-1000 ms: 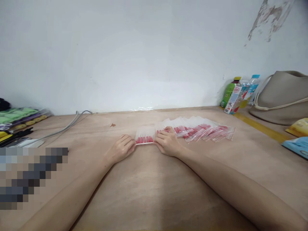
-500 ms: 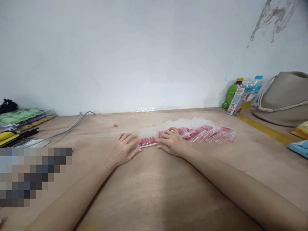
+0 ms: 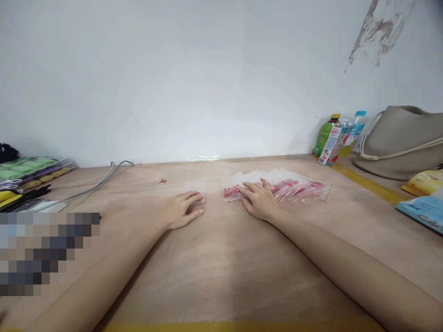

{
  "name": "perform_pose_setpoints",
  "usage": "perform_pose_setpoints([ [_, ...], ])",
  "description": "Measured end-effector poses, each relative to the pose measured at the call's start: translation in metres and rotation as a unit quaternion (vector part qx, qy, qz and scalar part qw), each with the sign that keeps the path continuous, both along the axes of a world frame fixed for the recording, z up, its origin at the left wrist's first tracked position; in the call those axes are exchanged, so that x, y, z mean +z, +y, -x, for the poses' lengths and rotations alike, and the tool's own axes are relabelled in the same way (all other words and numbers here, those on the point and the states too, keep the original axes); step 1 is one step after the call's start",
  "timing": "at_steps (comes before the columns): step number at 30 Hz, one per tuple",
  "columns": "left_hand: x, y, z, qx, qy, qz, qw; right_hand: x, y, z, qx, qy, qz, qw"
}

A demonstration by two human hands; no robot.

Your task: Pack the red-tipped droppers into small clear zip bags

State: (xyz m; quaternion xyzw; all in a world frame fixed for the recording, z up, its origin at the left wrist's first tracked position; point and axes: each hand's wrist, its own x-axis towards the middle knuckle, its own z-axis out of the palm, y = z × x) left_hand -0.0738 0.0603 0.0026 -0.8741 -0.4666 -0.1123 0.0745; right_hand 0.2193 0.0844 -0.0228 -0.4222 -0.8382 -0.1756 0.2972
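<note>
My left hand (image 3: 183,211) lies with outstretched fingers over a single clear plastic bag (image 3: 200,188) holding red-ended pieces. Its thumb stands apart from the fingers, and they hide much of that bag. To the right, a row of overlapping clear bags (image 3: 294,186) with similar red pieces fans out across the tabletop. My right hand (image 3: 262,201) rests on the left part of this row, fingers spread and palm down. A gap of bare wood separates the single bag from the row. What exactly the red pieces are is too blurred to tell.
Drink bottles (image 3: 330,140) and a grey-brown bag (image 3: 401,143) with a cord stand at the back right, by yellow and blue packs (image 3: 424,212). Packs of green items (image 3: 29,168) and a grey cable (image 3: 100,182) lie at left. A white wall (image 3: 166,83) rises behind the table.
The single bag has moved left, away from the row, with my left hand over it. My right hand has shifted right along the row, its fingers more spread. The view has turned slightly right.
</note>
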Motion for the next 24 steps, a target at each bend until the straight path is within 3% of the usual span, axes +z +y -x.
perform_pose_setpoints([
  [4, -0.002, 0.000, 0.012, -0.003, -0.031, -0.062, 0.998, -0.002, 0.004, 0.005, 0.023, 0.005, -0.006, 1.000],
  [6, -0.005, -0.001, -0.004, -0.021, -0.065, -0.104, 0.992, -0.003, 0.004, 0.006, 0.038, 0.007, -0.012, 0.999],
  [9, -0.008, 0.002, -0.042, -0.083, -0.083, -0.086, 0.989, -0.004, 0.005, 0.002, 0.053, 0.012, -0.007, 0.998],
  [14, -0.011, 0.015, -0.085, -0.116, -0.091, -0.060, 0.987, -0.004, 0.005, -0.010, 0.029, 0.026, 0.012, 0.999],
  [18, -0.015, 0.019, -0.082, -0.110, -0.113, -0.057, 0.986, 0.000, 0.002, -0.018, 0.005, 0.014, 0.014, 1.000],
  [24, -0.026, 0.008, -0.065, -0.076, -0.163, -0.080, 0.980, 0.003, -0.003, -0.012, 0.042, 0.012, -0.032, 0.999],
])
